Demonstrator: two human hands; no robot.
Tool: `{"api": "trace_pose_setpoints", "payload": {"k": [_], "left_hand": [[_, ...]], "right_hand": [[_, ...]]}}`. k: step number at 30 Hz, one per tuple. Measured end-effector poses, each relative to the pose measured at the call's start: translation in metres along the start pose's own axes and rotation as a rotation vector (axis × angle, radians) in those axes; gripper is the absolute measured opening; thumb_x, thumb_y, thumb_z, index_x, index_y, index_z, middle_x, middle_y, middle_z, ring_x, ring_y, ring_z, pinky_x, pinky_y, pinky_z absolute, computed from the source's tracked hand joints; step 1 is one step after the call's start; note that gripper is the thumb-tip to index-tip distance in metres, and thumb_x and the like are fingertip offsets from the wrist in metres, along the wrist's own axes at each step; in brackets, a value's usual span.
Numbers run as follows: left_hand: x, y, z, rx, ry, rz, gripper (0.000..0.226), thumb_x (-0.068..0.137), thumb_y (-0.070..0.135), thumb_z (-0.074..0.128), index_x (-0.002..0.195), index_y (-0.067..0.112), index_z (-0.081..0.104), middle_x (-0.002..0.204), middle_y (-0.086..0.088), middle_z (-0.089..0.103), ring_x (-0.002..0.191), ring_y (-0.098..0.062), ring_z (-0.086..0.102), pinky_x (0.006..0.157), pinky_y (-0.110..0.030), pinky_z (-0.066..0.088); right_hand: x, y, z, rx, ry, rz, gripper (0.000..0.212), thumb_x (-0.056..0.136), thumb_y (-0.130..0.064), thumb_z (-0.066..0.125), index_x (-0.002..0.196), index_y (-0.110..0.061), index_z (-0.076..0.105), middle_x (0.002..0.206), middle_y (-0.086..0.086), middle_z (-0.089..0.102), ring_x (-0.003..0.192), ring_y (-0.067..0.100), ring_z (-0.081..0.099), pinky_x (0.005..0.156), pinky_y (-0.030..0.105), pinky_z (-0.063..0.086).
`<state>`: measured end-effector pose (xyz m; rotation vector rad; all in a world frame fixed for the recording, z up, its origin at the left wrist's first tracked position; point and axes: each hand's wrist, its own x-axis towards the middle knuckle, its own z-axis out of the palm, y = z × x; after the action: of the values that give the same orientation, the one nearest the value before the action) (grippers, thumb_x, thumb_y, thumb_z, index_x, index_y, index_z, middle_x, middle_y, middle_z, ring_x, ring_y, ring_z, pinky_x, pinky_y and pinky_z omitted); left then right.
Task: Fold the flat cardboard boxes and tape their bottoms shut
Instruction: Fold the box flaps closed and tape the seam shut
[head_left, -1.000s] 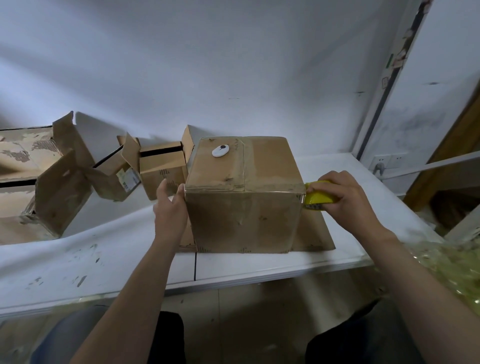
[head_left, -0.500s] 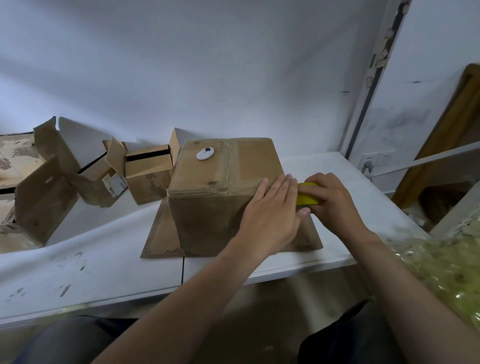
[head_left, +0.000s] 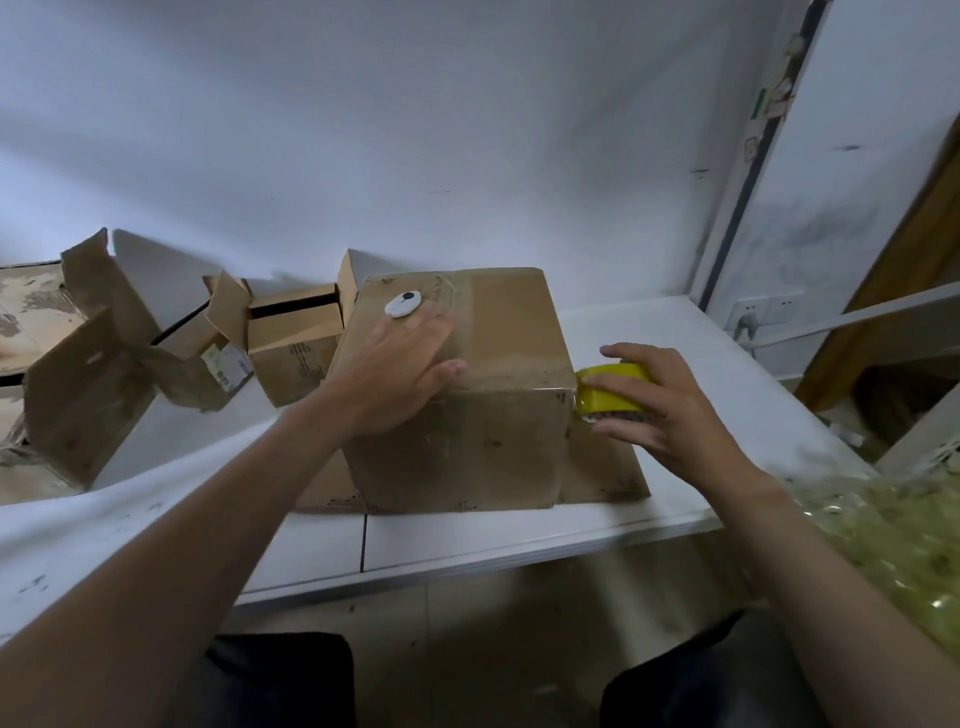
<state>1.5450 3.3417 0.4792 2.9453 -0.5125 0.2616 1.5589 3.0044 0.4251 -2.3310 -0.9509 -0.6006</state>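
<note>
— cardboard box (head_left: 467, 431) first: where does it stand?
— on the white table (head_left: 493, 540), near the front edge, closed face up. it sits on a flat cardboard sheet (head_left: 608, 467) that sticks out past it on the right and left.
— and the left hand (head_left: 400, 369)?
— laid flat on the top face, palm down, fingers straight and close together, thumb out along the front top edge. the fingertips reach a white oval tag (head_left: 403, 304) lying on the top near the back left corner; whether they touch it i cannot tell.
— the right hand (head_left: 670, 405)?
— curled round a yellow tape roll (head_left: 613, 387), gripping it. the roll is held against the box's upper right edge, touching it.
— any tape on the box?
— a glossy band (head_left: 462, 317) runs front to back down the middle of the top face, and a shiny line follows the front top edge toward the roll.
— what else is around?
— open boxes (head_left: 291, 343) with flaps up stand at the left along the wall, well apart from the hands. a wall socket (head_left: 763, 312) sits at the back right, and crumpled greenish plastic film (head_left: 893, 535) fills the lower right, beside the right forearm.
</note>
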Motion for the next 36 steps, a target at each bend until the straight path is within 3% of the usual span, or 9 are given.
{"api": "trace_pose_setpoints", "payload": {"k": [4,7,11,15,18,22,26,33,36], "left_hand": [[-0.009,-0.021,-0.002,-0.064,-0.005,-0.080,0.071,0.097,0.064,0.014,0.159,0.029,0.013,0.169,-0.006,0.010,0.156,-0.024,0.007,0.124,-0.051,0.015],[-0.018,-0.033,-0.004,-0.128,0.074,-0.149,0.067,0.099,0.057,0.020,0.159,0.028,0.020,0.167,-0.005,0.021,0.153,-0.028,0.017,0.123,-0.053,0.018],[-0.028,-0.032,-0.001,-0.289,0.152,-0.229,0.053,0.107,0.029,0.039,0.157,0.017,0.027,0.161,-0.007,0.031,0.150,-0.022,0.022,0.122,-0.043,0.018],[-0.026,-0.019,0.001,-0.189,0.208,-0.210,0.054,0.106,0.026,0.041,0.155,0.012,0.027,0.154,-0.009,0.034,0.141,-0.026,0.032,0.117,-0.043,0.028],[-0.025,-0.018,0.001,-0.147,0.187,-0.286,0.057,0.107,0.031,0.038,0.157,0.011,0.021,0.160,-0.012,0.024,0.150,-0.029,0.018,0.123,-0.046,0.018],[-0.025,-0.019,0.003,-0.197,0.118,-0.275,0.056,0.108,0.023,0.033,0.159,0.008,0.014,0.164,-0.015,0.016,0.155,-0.030,0.004,0.126,-0.046,0.009],[-0.022,-0.028,0.004,-0.445,0.229,-0.327,0.051,0.103,0.010,0.041,0.153,0.008,0.030,0.152,-0.013,0.033,0.142,-0.026,0.030,0.121,-0.039,0.023],[-0.027,-0.041,0.024,-1.031,0.352,-0.573,0.052,0.107,0.018,0.043,0.157,0.021,0.028,0.153,0.005,0.039,0.134,-0.017,0.044,0.104,-0.027,0.045],[-0.031,-0.037,0.035,-1.201,0.454,-0.640,0.051,0.107,0.023,0.042,0.156,0.025,0.031,0.144,0.007,0.049,0.122,-0.011,0.054,0.092,-0.021,0.049]], "right_hand": [[0.005,-0.007,0.000,0.049,0.015,0.002,0.046,0.090,-0.048,0.067,0.131,-0.029,0.064,0.148,-0.003,0.047,0.130,0.017,0.038,0.109,0.021,0.027],[0.012,-0.013,-0.004,0.067,-0.012,0.017,0.046,0.090,-0.049,0.060,0.131,-0.030,0.063,0.149,-0.005,0.046,0.130,0.014,0.037,0.110,0.020,0.026],[0.015,-0.020,-0.008,0.051,0.011,0.073,0.041,0.101,-0.041,0.046,0.132,-0.024,0.065,0.150,-0.007,0.050,0.136,0.019,0.042,0.114,0.042,0.034],[0.049,-0.058,0.004,-0.013,0.104,0.078,0.040,0.105,-0.033,0.043,0.140,-0.022,0.060,0.150,-0.007,0.051,0.141,0.021,0.043,0.118,0.047,0.031],[0.093,-0.103,0.029,-0.124,-0.047,0.091,0.052,0.104,-0.040,0.031,0.148,-0.018,0.048,0.157,0.001,0.042,0.146,0.027,0.033,0.122,0.045,0.020],[0.137,-0.147,0.079,-0.095,-0.304,0.187,0.059,0.107,-0.046,0.021,0.159,-0.018,0.019,0.169,0.002,0.009,0.155,0.021,0.003,0.124,0.049,0.007],[0.142,-0.145,0.097,-0.163,-0.397,0.220,0.064,0.107,-0.051,0.017,0.161,-0.017,0.009,0.170,0.001,0.001,0.156,0.017,-0.004,0.124,0.050,0.004],[0.106,-0.077,0.052,-0.247,-0.397,0.400,0.078,0.098,-0.067,0.006,0.162,-0.022,0.001,0.169,-0.001,-0.009,0.155,0.016,-0.012,0.125,0.046,-0.002],[0.097,-0.070,0.047,-0.220,-0.376,0.360,0.084,0.091,-0.073,-0.001,0.162,-0.027,0.002,0.169,-0.005,-0.008,0.155,0.015,-0.011,0.126,0.045,-0.001]]}}
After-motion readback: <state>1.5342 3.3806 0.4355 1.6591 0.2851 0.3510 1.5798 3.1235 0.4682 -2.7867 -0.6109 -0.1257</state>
